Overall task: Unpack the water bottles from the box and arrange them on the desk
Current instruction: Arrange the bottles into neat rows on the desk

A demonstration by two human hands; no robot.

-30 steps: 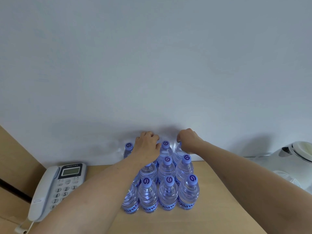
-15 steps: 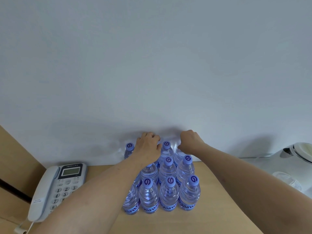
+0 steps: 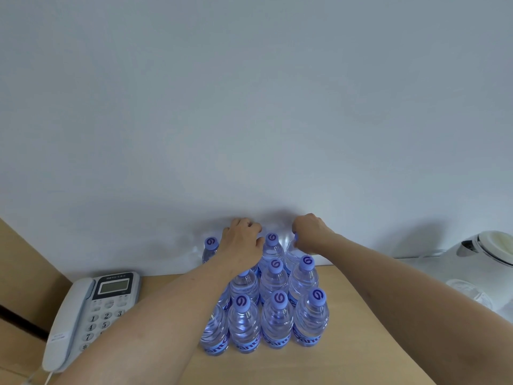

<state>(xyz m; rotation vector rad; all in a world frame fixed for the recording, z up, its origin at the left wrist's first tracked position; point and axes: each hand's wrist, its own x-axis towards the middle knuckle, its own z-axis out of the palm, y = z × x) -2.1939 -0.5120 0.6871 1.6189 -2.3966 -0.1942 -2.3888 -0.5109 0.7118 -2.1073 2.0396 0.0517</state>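
Several clear water bottles [image 3: 277, 320] with purple caps stand upright in tight rows on the wooden desk [image 3: 347, 343], reaching back to the white wall. My left hand [image 3: 241, 243] rests over a bottle in the back row, hiding its cap. My right hand [image 3: 311, 234] is closed around the top of the back-right bottle [image 3: 290, 251], whose cap edge just shows under my fingers. One more bottle [image 3: 210, 247] stands at the back left, beside my left hand. No box is in view.
A grey desk phone [image 3: 94, 309] lies at the left. A white electric kettle [image 3: 483, 254] and a clear glass [image 3: 469, 293] stand at the right. A tan cabinet side [image 3: 25, 273] borders the far left. The wall is right behind the bottles.
Both hands stay on the back-row bottles, shifting only slightly. My right hand has closed a little further over its bottle's top.
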